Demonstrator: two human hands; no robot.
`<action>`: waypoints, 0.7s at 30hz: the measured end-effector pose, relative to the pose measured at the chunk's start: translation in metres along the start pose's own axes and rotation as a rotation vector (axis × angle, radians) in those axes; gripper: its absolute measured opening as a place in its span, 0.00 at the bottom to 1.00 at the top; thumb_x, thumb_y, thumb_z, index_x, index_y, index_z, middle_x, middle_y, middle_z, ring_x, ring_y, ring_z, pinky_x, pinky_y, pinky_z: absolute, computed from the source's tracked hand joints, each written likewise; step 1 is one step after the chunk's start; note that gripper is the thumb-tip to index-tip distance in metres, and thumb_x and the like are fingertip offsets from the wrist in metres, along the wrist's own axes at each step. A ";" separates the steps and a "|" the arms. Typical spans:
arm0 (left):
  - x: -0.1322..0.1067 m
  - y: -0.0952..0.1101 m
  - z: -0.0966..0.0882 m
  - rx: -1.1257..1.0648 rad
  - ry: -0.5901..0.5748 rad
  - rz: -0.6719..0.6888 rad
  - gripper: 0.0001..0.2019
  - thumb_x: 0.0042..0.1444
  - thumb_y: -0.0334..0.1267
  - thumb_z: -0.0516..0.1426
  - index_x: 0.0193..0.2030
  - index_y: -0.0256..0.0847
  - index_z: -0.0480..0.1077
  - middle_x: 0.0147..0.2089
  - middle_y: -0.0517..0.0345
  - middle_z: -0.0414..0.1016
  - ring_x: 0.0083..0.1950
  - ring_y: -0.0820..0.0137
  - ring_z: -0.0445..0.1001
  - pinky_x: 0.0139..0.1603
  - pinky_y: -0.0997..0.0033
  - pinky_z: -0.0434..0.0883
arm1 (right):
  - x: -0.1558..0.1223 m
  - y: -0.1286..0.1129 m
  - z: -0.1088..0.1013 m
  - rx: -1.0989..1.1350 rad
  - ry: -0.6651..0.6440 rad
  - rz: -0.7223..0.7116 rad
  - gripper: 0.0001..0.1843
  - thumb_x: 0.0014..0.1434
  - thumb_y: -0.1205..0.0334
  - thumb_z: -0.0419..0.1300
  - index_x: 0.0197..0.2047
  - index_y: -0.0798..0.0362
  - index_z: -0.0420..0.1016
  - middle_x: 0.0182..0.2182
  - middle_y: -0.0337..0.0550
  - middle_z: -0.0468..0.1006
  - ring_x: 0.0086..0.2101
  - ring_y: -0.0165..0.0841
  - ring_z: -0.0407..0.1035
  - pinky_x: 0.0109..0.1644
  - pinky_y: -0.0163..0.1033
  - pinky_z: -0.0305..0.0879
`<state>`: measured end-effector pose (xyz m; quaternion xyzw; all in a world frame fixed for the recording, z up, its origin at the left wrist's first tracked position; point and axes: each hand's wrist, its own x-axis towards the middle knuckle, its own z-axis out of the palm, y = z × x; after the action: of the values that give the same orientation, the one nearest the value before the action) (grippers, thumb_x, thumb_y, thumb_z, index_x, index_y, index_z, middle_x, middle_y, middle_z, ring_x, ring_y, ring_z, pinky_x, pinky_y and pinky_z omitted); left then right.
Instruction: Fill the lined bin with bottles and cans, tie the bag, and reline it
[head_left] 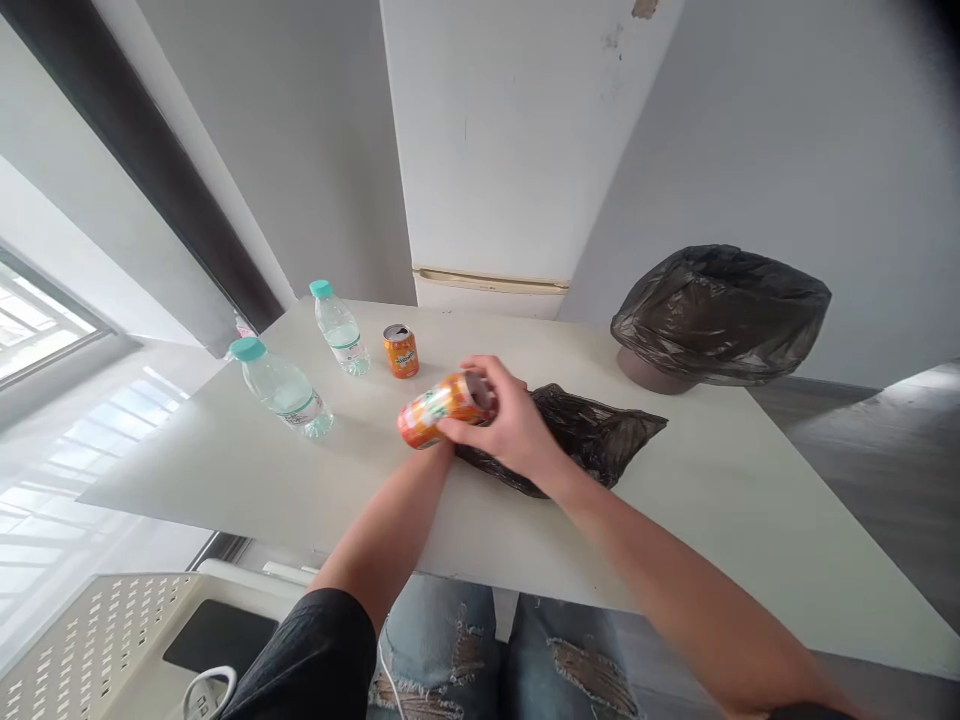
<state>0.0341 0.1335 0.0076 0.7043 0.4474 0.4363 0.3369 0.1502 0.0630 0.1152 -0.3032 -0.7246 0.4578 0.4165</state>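
My right hand (504, 415) grips an orange soda can (435, 410) by its top end, thumb on the near side and fingers over the far side. The can is tipped almost onto its side above the table, its base pointing left. My left forearm reaches up beneath the can, and my left hand is hidden behind the can, my right hand and a crumpled black plastic bag (600, 432). This bag lies on the table just right of the can. A second orange soda can (401, 352), opened, stands upright behind.
Two clear bottles with teal caps, a nearer one (289, 395) and a farther one (341, 335), stand at the left of the white table (720, 520). At the back right is a bin (652, 372) lined with a black bag. A perforated plastic basket (112, 640) sits below left.
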 end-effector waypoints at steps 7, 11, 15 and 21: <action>0.025 0.018 0.000 -0.158 -0.293 -0.015 0.25 0.61 0.60 0.57 0.25 0.40 0.61 0.25 0.63 0.58 0.29 0.72 0.59 0.29 0.71 0.58 | 0.052 0.024 0.113 -0.373 -0.069 -0.061 0.39 0.49 0.64 0.77 0.61 0.49 0.65 0.52 0.55 0.78 0.54 0.54 0.71 0.55 0.56 0.74; 0.025 0.014 -0.001 -0.173 -0.297 -0.043 0.24 0.60 0.59 0.58 0.25 0.41 0.62 0.25 0.63 0.58 0.29 0.72 0.58 0.29 0.70 0.56 | 0.058 0.033 0.133 -0.493 -0.070 -0.047 0.34 0.56 0.60 0.73 0.61 0.48 0.63 0.54 0.51 0.76 0.56 0.53 0.71 0.55 0.53 0.74; 0.026 0.008 0.001 -0.180 -0.320 -0.029 0.23 0.61 0.56 0.56 0.25 0.41 0.61 0.24 0.63 0.56 0.29 0.72 0.57 0.29 0.70 0.55 | 0.062 0.040 0.136 -0.516 -0.097 0.000 0.34 0.57 0.54 0.73 0.60 0.45 0.61 0.56 0.48 0.74 0.57 0.53 0.70 0.55 0.54 0.75; 0.028 0.007 0.001 -0.149 -0.293 -0.038 0.24 0.61 0.58 0.57 0.25 0.40 0.64 0.24 0.62 0.60 0.29 0.72 0.61 0.29 0.70 0.58 | 0.063 0.044 0.143 -0.539 -0.135 0.077 0.43 0.55 0.51 0.74 0.66 0.40 0.57 0.56 0.49 0.73 0.58 0.55 0.70 0.55 0.59 0.74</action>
<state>0.0433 0.1563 0.0222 0.7249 0.3733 0.3541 0.4581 -0.0026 0.0738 0.0623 -0.3992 -0.8342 0.2834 0.2537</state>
